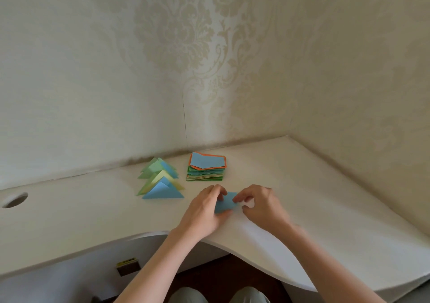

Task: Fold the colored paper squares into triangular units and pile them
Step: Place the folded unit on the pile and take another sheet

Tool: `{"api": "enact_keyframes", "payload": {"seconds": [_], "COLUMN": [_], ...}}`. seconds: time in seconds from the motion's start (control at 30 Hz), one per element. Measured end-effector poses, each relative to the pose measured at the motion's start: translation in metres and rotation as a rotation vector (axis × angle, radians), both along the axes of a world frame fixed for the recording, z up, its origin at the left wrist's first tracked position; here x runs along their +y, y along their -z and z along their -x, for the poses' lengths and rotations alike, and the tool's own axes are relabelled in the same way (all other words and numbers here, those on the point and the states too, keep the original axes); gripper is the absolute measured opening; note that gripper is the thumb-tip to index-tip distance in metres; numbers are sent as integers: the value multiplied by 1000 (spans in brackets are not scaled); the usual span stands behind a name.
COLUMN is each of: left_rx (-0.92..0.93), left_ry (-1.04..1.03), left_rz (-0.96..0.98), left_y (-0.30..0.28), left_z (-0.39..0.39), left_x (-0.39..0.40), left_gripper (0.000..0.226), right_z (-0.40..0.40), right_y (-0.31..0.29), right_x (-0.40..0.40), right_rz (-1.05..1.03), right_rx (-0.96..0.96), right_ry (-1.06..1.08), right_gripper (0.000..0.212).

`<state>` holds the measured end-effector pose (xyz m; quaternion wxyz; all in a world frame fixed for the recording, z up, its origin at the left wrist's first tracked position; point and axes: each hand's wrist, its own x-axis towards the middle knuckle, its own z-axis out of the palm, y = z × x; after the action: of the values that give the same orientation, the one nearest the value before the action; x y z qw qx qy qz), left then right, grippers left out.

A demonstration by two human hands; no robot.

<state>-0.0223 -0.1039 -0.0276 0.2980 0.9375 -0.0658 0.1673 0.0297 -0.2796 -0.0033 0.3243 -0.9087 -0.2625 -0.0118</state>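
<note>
Blue square [225,203] lies flat on the desk [93,209] between both hands, near the front edge. Left hand [204,207] pinches its left side, right hand [257,203] pinches the right corner. Triangle pile [160,181] is up-left, nearer the left hand.

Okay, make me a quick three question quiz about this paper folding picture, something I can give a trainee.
1. True or false: both hands touch the blue paper being folded.
2. The pile of folded triangles lies on which side of the stack of unfolded squares: A, the person's left; B, the person's right; C, on top of it?
3. What colour is the sheet that peeks out as a border under the stack's top blue sheet?

Key: 1. True: the left hand and the right hand hold it between their fingers. 2. A. 3. Orange.
</note>
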Motion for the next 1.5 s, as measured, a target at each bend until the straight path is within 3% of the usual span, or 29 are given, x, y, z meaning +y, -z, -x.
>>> {"api": "enact_keyframes", "payload": {"seconds": [0.2, 0.5, 0.7, 0.83, 1.13, 1.37, 1.5], "left_rx": [-41, -101, -115, -62, 65, -47, 10], "left_ry": [11, -269, -387, -412, -319, -345, -375], "left_rz": [-12, 130, 38, 54, 297, -1, 0], "left_y": [-4, 6, 7, 9, 4, -1, -1], "left_z": [8, 9, 5, 3, 6, 8, 2], "left_x": [19, 19, 3, 4, 27, 4, -10], "left_gripper": [24, 18, 34, 37, 22, 25, 39], "right_z": [-5, -12, -15, -15, -24, -19, -17], "right_y": [9, 23, 27, 30, 27, 29, 29], "right_x": [12, 32, 39, 38, 33, 34, 32], "right_rz": [158, 131, 158, 54, -69, -64, -71], "right_rx": [-102, -115, -117, -70, 124, 86, 64], "right_ry": [-19, 103, 176, 206, 173, 178, 168], "right_gripper": [17, 25, 30, 23, 18, 16, 13]}}
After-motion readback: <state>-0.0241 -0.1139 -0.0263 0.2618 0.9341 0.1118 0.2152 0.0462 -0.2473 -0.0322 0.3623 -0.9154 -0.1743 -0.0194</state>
